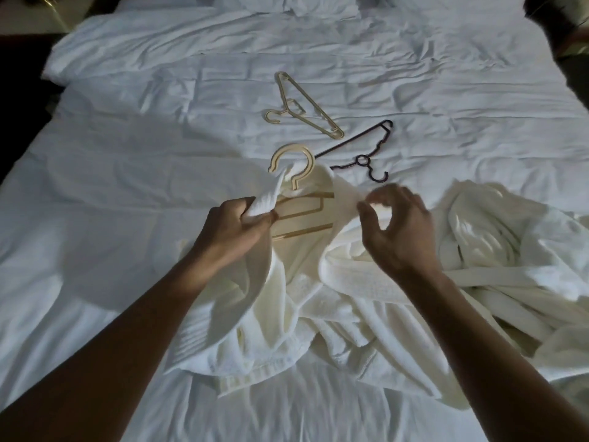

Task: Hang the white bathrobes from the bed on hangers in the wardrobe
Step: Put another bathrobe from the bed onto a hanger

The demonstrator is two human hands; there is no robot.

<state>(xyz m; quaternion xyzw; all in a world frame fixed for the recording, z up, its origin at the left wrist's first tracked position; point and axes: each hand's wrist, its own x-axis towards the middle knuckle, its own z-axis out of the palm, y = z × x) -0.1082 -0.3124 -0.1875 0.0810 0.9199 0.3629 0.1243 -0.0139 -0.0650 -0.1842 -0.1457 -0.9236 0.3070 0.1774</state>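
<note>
**Setting:** bedroom, dimly lit.

**Evidence recorded:**
- One wide bed (95, 250), made up throughout in white.
- A creased white duvet (350, 59) is spread across it.
- Pillows (287, 4) are set at the head end and partly cut off by the frame.
- White waffle-weave bathrobes (350, 298) are heaped on the near side.
- Three clothes hangers are laid on the covers: one thick cream (291, 149), one thin cream (333, 131) and one black (350, 139).
- Dark surroundings are glimpsed at both edges of the bed and cannot be identified.

Open bed (95, 193) left — cream hanger (302, 105), black hanger (357, 138) ahead, bathrobes (494, 250) right
</note>
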